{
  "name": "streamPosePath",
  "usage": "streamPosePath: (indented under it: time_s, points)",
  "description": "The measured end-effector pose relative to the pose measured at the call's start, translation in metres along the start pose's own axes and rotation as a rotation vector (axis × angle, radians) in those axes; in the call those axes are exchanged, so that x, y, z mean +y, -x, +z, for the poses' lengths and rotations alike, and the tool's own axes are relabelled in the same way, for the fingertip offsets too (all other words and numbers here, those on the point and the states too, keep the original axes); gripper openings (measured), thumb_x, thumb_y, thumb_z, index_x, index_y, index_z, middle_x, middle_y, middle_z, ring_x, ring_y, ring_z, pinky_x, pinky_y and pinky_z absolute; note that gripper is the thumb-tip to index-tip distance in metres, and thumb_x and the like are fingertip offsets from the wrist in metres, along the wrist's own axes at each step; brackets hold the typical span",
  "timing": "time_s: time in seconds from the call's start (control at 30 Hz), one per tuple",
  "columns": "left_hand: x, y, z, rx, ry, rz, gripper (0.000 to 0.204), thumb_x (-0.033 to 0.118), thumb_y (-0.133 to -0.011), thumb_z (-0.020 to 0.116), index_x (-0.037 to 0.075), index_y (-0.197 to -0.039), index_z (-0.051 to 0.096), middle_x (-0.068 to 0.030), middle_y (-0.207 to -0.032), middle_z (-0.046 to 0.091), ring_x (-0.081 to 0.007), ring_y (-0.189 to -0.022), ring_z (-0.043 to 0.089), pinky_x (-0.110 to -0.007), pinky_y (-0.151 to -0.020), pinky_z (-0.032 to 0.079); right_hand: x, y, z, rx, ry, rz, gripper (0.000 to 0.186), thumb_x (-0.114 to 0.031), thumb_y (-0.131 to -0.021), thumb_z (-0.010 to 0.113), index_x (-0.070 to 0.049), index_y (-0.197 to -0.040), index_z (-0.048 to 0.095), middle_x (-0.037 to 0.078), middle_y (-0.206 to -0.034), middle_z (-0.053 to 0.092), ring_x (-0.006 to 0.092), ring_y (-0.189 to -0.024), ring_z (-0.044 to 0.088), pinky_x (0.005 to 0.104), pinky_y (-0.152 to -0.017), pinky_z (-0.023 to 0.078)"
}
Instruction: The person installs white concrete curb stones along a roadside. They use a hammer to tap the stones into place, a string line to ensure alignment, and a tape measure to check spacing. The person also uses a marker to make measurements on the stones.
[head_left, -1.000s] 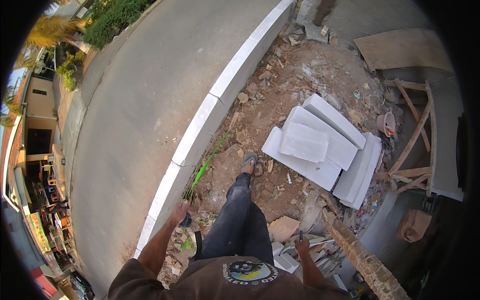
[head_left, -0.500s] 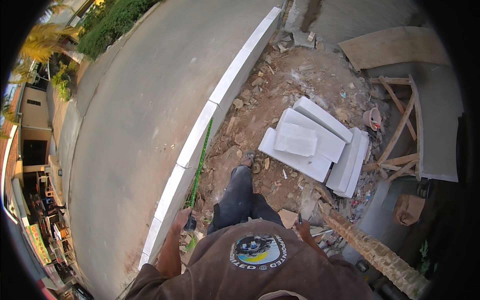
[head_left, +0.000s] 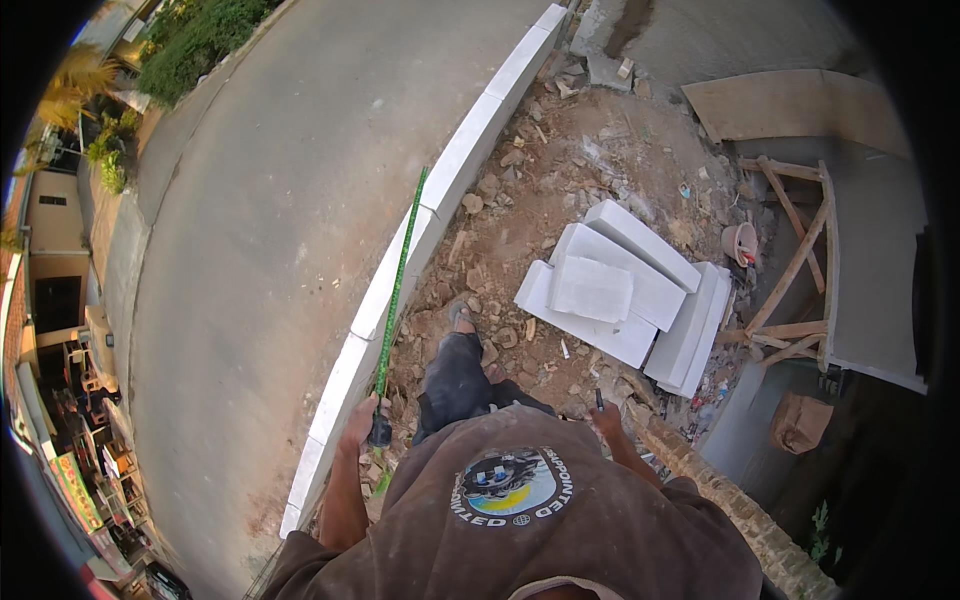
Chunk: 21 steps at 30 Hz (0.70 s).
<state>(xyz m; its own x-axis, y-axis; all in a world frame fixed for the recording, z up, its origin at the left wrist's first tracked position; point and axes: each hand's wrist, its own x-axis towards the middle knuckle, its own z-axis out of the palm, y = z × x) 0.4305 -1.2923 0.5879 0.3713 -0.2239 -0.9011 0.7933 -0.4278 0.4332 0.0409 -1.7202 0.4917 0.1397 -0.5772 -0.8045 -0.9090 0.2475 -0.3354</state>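
Tape measure (head_left: 380,433): being gripped on the near side, just right of the white block wall (head_left: 462,160), in the left hand (head_left: 357,424), fingers closing around the dark case. Holding the green blade (head_left: 404,245) out toward the far side, crossing over the wall top in this view and ending against the road (head_left: 250,200), just left of the wall's edge. Touching the wall or hovering above: cannot tell.

Holding a slim dark object (head_left: 599,398) upright in the closed right hand (head_left: 607,418), well apart to the right, on the near side of the stacked white blocks (head_left: 592,288). Appearing too small for identifying.

Judged step: probably measuring along the wall, still positioning the blade. Calling next, seemingly, for bringing the tip right, onto the wall top, aligning with an edge or joint and steadying the case. Possibly risking a buckling blade at this reach.
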Motion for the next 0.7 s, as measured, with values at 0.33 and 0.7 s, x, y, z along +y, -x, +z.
streamPosePath:
  time_s: [0.33,0.7]
  points:
    - [0.087,-0.050,-0.013,-0.041,0.031,0.040,0.037,0.033,-0.106,0.042,0.002,-0.107,0.062,-0.0030,-0.076,0.061,-0.0135,-0.063,0.059,-0.027,-0.059,0.050,-0.115,-0.053,0.012,0.034,-0.327,0.046,0.013,-0.015,-0.089,0.066,-0.004,-0.084,0.062,0.006,-0.063,0.060,0.0159,-0.048,0.054,0.0339,-0.042,0.043]
    - [0.281,-0.138,0.050,-0.034,-0.110,0.110,0.038,0.032,-0.106,0.040,0.003,-0.118,0.061,-0.0023,-0.074,0.060,-0.0120,-0.060,0.058,-0.028,-0.053,0.047,-0.123,-0.184,0.034,0.051,-0.446,-0.087,0.015,-0.019,-0.092,0.065,-0.006,-0.086,0.061,0.002,-0.060,0.054,0.0121,-0.049,0.052,0.0312,-0.039,0.039]
